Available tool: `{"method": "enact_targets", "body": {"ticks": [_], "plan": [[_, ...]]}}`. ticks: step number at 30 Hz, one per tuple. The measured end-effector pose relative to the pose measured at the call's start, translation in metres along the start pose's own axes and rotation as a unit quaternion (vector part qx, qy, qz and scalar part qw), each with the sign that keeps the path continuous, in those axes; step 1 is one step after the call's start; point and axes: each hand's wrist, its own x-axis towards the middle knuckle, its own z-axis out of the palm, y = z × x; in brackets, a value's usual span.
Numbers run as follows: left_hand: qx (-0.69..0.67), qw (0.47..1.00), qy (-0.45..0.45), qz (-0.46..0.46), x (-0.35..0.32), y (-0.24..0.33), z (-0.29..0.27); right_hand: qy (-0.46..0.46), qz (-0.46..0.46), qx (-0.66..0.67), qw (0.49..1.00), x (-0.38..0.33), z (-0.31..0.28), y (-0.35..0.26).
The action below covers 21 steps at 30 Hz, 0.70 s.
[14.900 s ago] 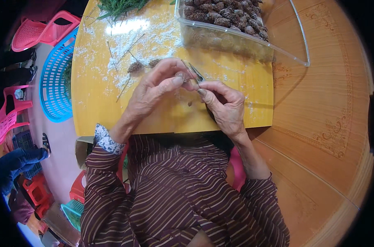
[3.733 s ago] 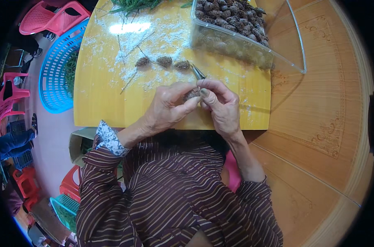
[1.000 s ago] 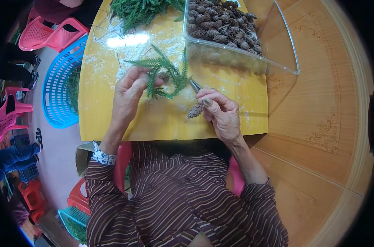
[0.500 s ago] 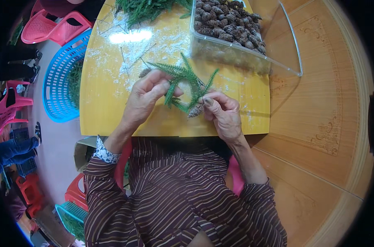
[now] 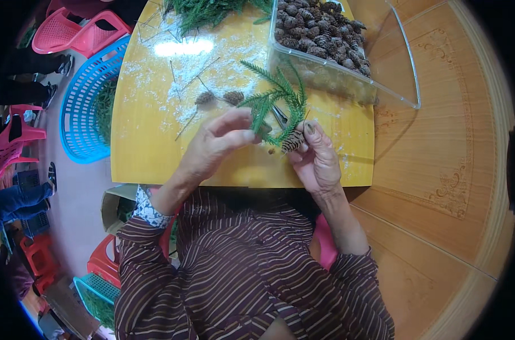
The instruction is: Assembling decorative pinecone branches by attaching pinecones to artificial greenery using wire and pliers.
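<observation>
A small ring of green needle sprigs (image 5: 294, 105), like a little wreath, is held up over the near part of the yellow table. My right hand (image 5: 321, 158) pinches its lower right side, where a brown pine cone (image 5: 293, 141) hangs against the sprigs. At the ring's left side, my left hand (image 5: 220, 139) has thumb and fingers around the greenery, the fingertips partly hidden by needles. Through the ring shows a slim dark tool (image 5: 279, 115), its kind unclear. Two loose pine cones (image 5: 233, 97) lie on the table beyond my left hand, one with a thin stem.
A clear plastic box (image 5: 325, 71) full of pine cones stands at the far right. Green sprigs (image 5: 206, 14) are heaped at the far edge of the yellow table (image 5: 149, 153), among white flakes and thin twigs. A blue basket (image 5: 79, 122) stands on the floor at left, near pink chairs.
The sprig ring has moved right and turned, its cone now at the lower right. Both hands shifted right with it, uncovering the two loose cones and the dark tool.
</observation>
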Motion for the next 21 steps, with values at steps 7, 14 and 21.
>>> {"method": "enact_targets", "body": {"ticks": [7, 14, 21], "plan": [[-0.038, 0.995, 0.071, 0.053, 0.001, 0.003, 0.004, -0.022, -0.058, -0.143, 0.988, -0.001, 0.003, 0.002], [-0.026, 0.993, 0.069, 0.088, 0.001, 0.01, -0.012, -0.006, -0.215, -0.347, 0.913, -0.004, 0.01, -0.006], [-0.002, 0.989, 0.104, 0.11, 0.002, 0.018, -0.013, -0.059, -0.207, -0.276, 0.937, -0.006, 0.012, -0.004]]}}
